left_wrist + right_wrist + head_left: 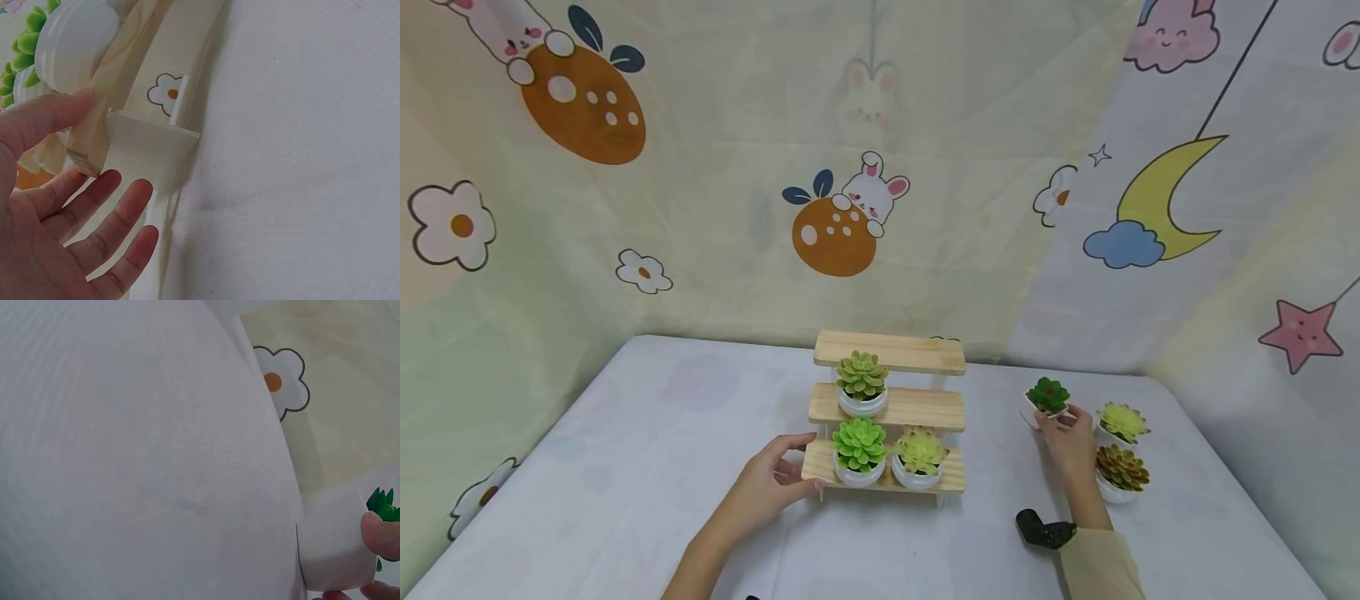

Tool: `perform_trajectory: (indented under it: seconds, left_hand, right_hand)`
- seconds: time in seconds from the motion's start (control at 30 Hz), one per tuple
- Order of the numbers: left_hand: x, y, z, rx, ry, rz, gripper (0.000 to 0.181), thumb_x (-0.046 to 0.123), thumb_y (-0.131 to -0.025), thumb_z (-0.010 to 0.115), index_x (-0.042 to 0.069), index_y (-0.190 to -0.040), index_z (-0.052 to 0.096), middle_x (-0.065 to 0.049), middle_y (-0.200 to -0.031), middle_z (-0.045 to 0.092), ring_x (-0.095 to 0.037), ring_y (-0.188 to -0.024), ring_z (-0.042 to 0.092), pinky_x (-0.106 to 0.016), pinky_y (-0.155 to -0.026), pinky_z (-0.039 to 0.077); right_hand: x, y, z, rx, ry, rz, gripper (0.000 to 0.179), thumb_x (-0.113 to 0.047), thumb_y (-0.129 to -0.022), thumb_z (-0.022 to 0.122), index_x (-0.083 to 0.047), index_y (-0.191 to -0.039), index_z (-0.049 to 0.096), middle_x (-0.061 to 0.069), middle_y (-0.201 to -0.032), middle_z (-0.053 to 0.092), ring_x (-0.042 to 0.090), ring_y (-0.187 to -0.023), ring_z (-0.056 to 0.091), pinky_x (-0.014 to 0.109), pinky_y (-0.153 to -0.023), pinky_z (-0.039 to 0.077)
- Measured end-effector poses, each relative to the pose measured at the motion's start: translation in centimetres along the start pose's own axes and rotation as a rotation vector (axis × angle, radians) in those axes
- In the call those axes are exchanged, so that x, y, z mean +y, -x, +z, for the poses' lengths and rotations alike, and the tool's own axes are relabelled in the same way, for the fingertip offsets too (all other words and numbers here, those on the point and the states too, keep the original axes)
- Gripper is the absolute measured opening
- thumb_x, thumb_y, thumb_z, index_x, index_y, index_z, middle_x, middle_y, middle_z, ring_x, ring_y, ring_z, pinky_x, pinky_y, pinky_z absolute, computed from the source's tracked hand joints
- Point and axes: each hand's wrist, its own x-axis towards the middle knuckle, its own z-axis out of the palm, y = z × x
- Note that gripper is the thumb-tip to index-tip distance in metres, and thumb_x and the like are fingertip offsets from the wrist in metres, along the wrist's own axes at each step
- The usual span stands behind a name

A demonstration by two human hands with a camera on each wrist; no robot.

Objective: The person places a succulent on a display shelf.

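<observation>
From my head I count six potted succulents. Three stand on one wooden rack (pixel 928 408) with three boards: an olive-green succulent (pixel 862 375) at the left of the middle board, and a bright green succulent (pixel 860 444) and a pale succulent (pixel 920 451) side by side on the lowest board (pixel 953 473). The other three are off to my right: my right hand (pixel 1071 437) grasps a dark green succulent (pixel 1048 394) by its one white pot (pixel 1031 414), which tilts, while a yellow-green succulent (pixel 1123 422) and a brownish succulent (pixel 1122 467) stand on the table (pixel 685 417) just beside that hand. My left hand (pixel 771 477) pinches the left end of the lowest board. One black object (pixel 1043 530) is near my right sleeve (pixel 1099 562).

At my left wrist, all five digits show: my thumb touches the board near its end, one finger reaches behind that end, and the other three spread out beside it. One white support (pixel 153 134) sits under the board.

At my right wrist, my thumb and parts of two fingers hold the pot; a few dark green leaves poke out past the thumb. One printed flower (pixel 281 381) shows behind.
</observation>
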Motion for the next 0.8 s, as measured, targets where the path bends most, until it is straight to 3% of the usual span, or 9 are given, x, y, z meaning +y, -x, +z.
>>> perform_trajectory:
  seconds: [0.4, 0.8]
  left_hand:
    - [0.1, 0.2, 0.1, 0.018, 0.004, -0.014, 0.062, 0.021, -0.071, 0.08, 0.017, -0.127, 0.054, -0.007, -0.123, 0.053, -0.013, -0.086, 0.059, -0.029, -0.066, 0.048]
    - [0.2, 0.1, 0.1, 0.019, -0.003, -0.009, 0.062, 0.021, -0.071, 0.08, 0.017, -0.127, 0.054, -0.007, -0.122, 0.053, -0.014, -0.087, 0.059, -0.028, -0.068, 0.048]
  right_hand:
    - [-0.7, 0.7, -0.4, -0.044, -0.024, -0.042, 0.075, -0.032, -0.092, 0.056, 0.007, -0.143, 0.018, 0.032, -0.132, 0.036, 0.042, -0.12, 0.041, 0.05, -0.097, 0.037]
    - [-4.1, 3.5, -1.5, -0.105, -0.026, -0.082, 0.082, -0.045, -0.087, 0.06, -0.003, -0.146, 0.02, 0.023, -0.137, 0.039, 0.034, -0.125, 0.042, 0.049, -0.098, 0.038]
